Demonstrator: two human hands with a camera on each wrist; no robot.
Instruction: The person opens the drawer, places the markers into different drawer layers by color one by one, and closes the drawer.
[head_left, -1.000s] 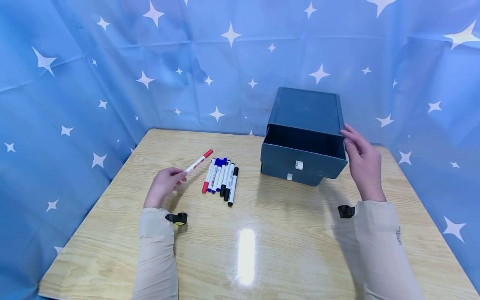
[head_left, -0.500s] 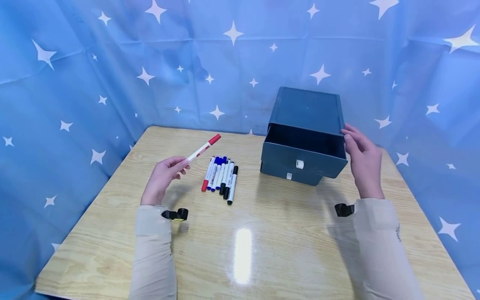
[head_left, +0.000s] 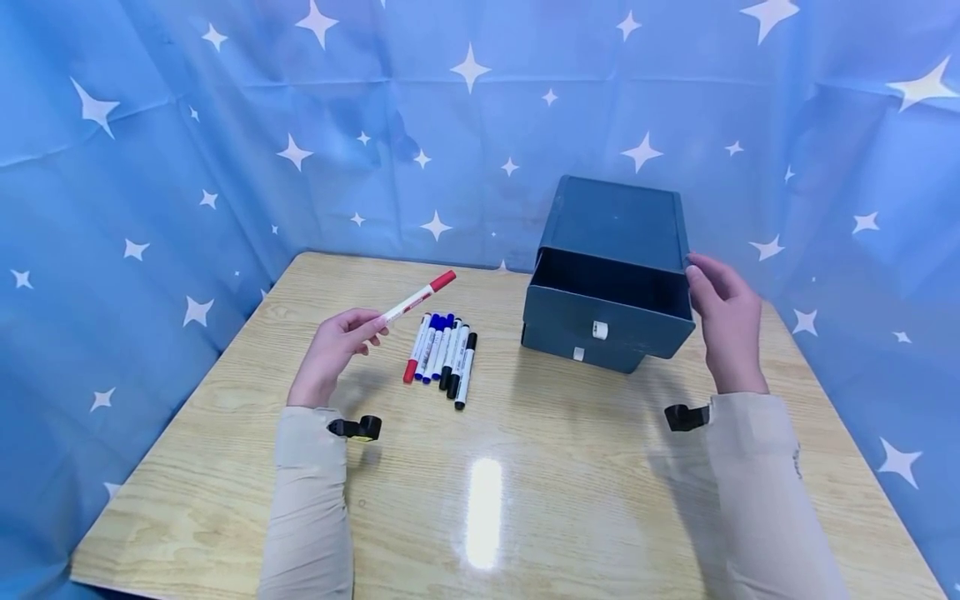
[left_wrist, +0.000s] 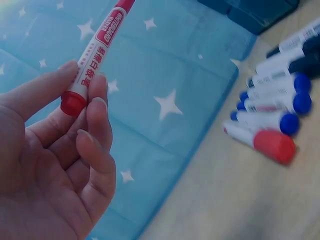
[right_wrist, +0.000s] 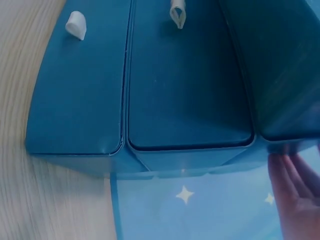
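Higher and farther right now, the red whiteboard marker [head_left: 411, 302] is pinched in my left hand [head_left: 333, 350]; my straight-fingered right hand [head_left: 729, 329] touches the cabinet [head_left: 615, 221]; this carry likely calls for reaching the open drawer [head_left: 566, 312].

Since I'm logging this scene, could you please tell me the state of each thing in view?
Slim white red-capped marker: capped, tilted, pinched in left grip.
White markers with red, blue or black caps: capped, lying on wood-grain table.
Dark blue rectangular top drawer: pulled out.
Dark blue rectangular lower drawers: shut.
Dark blue boxy drawer unit: upright, right grip touching its side.
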